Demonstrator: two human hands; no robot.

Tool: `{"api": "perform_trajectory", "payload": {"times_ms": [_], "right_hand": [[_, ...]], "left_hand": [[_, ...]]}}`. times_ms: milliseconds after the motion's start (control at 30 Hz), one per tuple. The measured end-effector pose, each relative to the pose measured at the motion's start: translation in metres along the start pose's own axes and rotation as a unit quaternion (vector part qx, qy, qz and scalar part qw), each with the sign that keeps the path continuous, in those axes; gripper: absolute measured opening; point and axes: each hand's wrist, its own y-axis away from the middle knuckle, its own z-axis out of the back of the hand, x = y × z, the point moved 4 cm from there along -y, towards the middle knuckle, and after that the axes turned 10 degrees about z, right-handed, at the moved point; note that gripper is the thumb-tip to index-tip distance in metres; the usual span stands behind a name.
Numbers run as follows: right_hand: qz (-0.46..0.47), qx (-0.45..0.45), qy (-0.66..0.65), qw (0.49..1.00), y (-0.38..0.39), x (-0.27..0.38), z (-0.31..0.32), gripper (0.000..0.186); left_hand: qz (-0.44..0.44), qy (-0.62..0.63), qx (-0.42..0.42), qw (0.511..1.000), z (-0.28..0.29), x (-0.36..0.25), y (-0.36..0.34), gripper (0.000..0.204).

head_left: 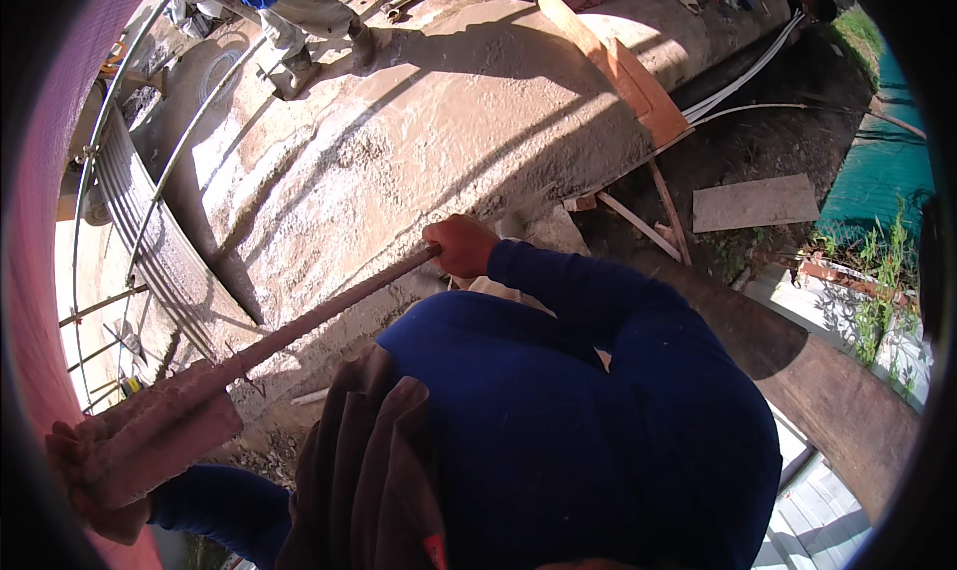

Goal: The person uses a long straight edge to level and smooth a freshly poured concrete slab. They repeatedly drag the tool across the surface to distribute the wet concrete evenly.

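Observation:
A mud-caked shovel (159, 435) lies slantwise across the left half of the view, its blade at the lower left and its handle running up to the middle. My right hand (465, 246) is closed round the upper end of the handle. At the far end of the blade, my left hand (95, 485) grips the edge, partly in shadow and tinted pink. Beneath and beyond the handle spreads wet grey concrete (399, 151) with a rough, rippled surface.
Another person's boots (291, 74) stand in the concrete at upper left. An orange-brown board (638, 91) edges it at upper right. Corrugated sheeting (164, 241) and bent rods are on the left, beside pink mesh (50, 171). A loose plank (755, 203) lies on dark soil.

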Motion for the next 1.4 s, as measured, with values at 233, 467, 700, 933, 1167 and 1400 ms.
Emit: {"api": "perform_trajectory", "payload": {"times_ms": [233,467,700,933,1167,1400], "right_hand": [[-0.026,0.011,-0.045,0.999,0.026,-0.123,0.000,0.014],[0.109,0.056,-0.056,0.991,-0.010,-0.017,0.051,0.013],[0.084,0.046,0.049,0.994,-0.105,-0.067,0.102,0.017],[0.014,-0.028,0.061,0.998,-0.102,-0.205,0.135,0.008],[-0.037,-0.078,0.031,0.996,0.010,-0.163,0.109,0.016],[0.008,-0.125,-0.039,0.991,0.025,-0.092,0.125,0.014]], "left_hand": [[0.040,0.017,0.217,0.975,-0.070,0.022,0.066,0.033],[-0.066,-0.163,0.156,0.972,0.022,-0.084,0.010,0.034],[-0.006,-0.165,0.066,0.984,-0.042,-0.077,0.077,0.029],[-0.054,-0.172,0.149,0.972,-0.210,-0.020,0.120,0.026],[0.052,-0.127,0.157,0.978,-0.147,0.032,0.050,0.029],[0.064,-0.093,0.159,0.981,-0.091,-0.017,-0.022,0.035]]}}
